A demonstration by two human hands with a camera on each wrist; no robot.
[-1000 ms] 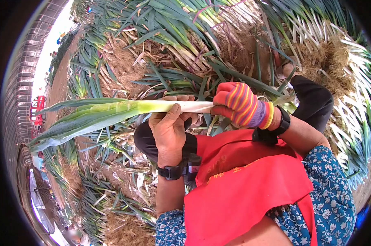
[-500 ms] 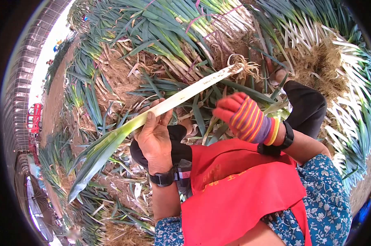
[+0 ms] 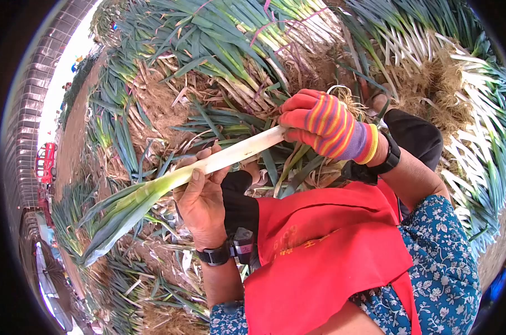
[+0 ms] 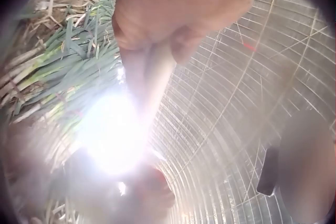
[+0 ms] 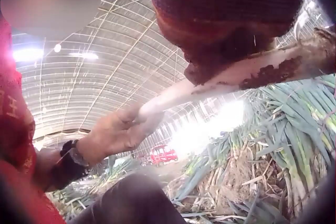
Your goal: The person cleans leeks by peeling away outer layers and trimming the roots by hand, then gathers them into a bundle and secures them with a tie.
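Left hand (image 3: 201,204), right hand (image 3: 326,125) grip leek (image 3: 243,149)

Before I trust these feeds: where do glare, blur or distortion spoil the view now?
Head: lens curve bends the edges, leek crisp. Left wrist: white glare swallows the lower centre, hand soft. Right wrist: glove dark, bright patches behind.

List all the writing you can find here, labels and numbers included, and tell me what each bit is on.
"王": seemingly one character on the red apron, seen from the right wrist.
Rest of the apron's yellow lettering: too folded and faint to read.
Pink label on the small device at the left wrist: too small to read.
No number is legible.
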